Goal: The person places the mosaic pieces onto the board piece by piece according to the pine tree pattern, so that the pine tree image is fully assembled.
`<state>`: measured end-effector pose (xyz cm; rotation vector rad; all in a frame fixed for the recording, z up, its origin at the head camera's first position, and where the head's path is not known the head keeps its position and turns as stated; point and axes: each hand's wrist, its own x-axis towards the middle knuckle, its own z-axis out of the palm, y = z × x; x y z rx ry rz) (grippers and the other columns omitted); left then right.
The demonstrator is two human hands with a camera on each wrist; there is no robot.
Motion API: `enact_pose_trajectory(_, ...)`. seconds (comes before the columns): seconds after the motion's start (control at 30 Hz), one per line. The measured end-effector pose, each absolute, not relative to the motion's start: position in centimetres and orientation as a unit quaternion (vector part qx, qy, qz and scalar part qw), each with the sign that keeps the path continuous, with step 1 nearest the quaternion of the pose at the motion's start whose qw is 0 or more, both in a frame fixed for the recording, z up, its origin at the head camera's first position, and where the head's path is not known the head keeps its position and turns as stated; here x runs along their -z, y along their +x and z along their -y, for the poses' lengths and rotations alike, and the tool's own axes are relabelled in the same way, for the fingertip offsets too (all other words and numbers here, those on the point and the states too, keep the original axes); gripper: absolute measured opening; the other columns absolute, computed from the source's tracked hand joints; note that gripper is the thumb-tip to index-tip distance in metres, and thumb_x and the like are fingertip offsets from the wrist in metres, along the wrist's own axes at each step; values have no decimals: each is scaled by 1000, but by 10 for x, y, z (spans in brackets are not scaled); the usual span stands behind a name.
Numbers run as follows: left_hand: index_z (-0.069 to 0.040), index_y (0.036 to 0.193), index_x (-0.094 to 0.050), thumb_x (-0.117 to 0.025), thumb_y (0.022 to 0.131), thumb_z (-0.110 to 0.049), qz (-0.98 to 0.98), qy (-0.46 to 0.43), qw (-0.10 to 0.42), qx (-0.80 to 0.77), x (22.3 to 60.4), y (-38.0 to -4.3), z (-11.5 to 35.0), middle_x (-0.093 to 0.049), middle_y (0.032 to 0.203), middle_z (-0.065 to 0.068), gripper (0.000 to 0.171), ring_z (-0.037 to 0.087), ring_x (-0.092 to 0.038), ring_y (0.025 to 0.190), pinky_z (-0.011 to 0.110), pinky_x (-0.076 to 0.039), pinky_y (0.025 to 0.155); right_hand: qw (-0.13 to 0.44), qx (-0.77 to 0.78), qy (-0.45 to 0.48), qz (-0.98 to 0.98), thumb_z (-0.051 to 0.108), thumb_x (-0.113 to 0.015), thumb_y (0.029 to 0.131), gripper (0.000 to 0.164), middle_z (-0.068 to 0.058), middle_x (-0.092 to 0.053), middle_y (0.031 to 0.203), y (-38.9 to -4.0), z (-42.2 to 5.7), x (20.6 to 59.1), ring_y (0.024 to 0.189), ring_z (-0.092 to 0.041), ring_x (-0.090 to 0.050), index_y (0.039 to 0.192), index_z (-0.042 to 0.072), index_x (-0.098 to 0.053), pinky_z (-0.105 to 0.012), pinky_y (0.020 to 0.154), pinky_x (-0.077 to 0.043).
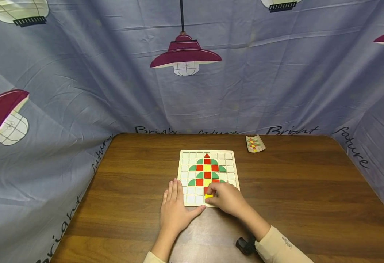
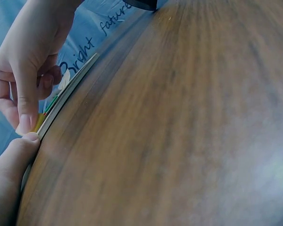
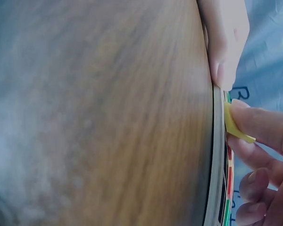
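A pale square grid board (image 1: 192, 199) lies on the table, with red, green and yellow pieces set in a tree-like pattern. My right hand (image 1: 227, 197) pinches a yellow tile (image 1: 208, 196) between thumb and fingers at the board's near edge, below a red square in the middle column. In the right wrist view the yellow tile (image 3: 234, 126) is tilted against the board. My left hand (image 1: 175, 209) rests along the board's left side, fingers straight, thumb stretched along the near edge. The right hand covers part of the board's lower right.
A small curled card (image 1: 255, 144) printed with a similar coloured pattern lies at the table's back edge, right of the board. The brown wooden table (image 1: 294, 182) is bordered by blue-grey cloth (image 1: 129, 73) with printed lamps. A black strap device (image 1: 245, 246) sits at the right wrist.
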<state>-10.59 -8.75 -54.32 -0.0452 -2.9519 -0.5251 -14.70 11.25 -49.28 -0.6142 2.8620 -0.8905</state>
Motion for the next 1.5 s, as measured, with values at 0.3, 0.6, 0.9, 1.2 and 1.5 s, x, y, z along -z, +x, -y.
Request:
enact_pose_trajectory(0.3,-2,156,-26,-52,72,-89,982,-13,70,175,541,-105,87,-25,165,11,124,25,-20,154,44,-22,125,10,270,-232,-934,27,-86,74,18,15,-57,80,-148,-111,495,72,-3,-51,79,23,-70,-21,62,-42)
enact_pose_trajectory(0.6,-2,156,-25,-51,72,-90,982,-13,69,176,543,-105,87,-25,164,12,125,25,-19,154,44,-22,125,9,261,-236,-936,28,-86,75,14,16,-55,78,-147,-112,496,68,0,-49,80,23,-75,-19,58,-40)
enact_pose_trajectory(0.9,-2,156,-26,-50,72,-90,983,-13,67,173,542,-105,87,-24,165,12,125,25,-19,154,44,-21,125,10,251,-238,-938,30,-85,76,11,16,-55,77,-146,-112,496,67,0,-48,79,24,-77,-19,57,-40)
enact_pose_trajectory(1.2,-2,156,-25,-50,72,-90,983,-13,68,172,542,-106,86,-24,165,11,125,26,-19,154,44,-21,125,1,239,-246,-939,28,-86,75,11,15,-57,77,-145,-113,495,69,-1,-53,81,21,-80,-18,58,-42)
enact_pose_trajectory(1.5,-2,156,-26,-48,72,-91,983,-14,70,168,543,-106,87,-24,165,12,125,26,-20,154,45,-22,125,4,238,-253,-938,25,-84,77,11,13,-56,76,-143,-114,495,68,-2,-50,85,19,-81,-18,56,-39)
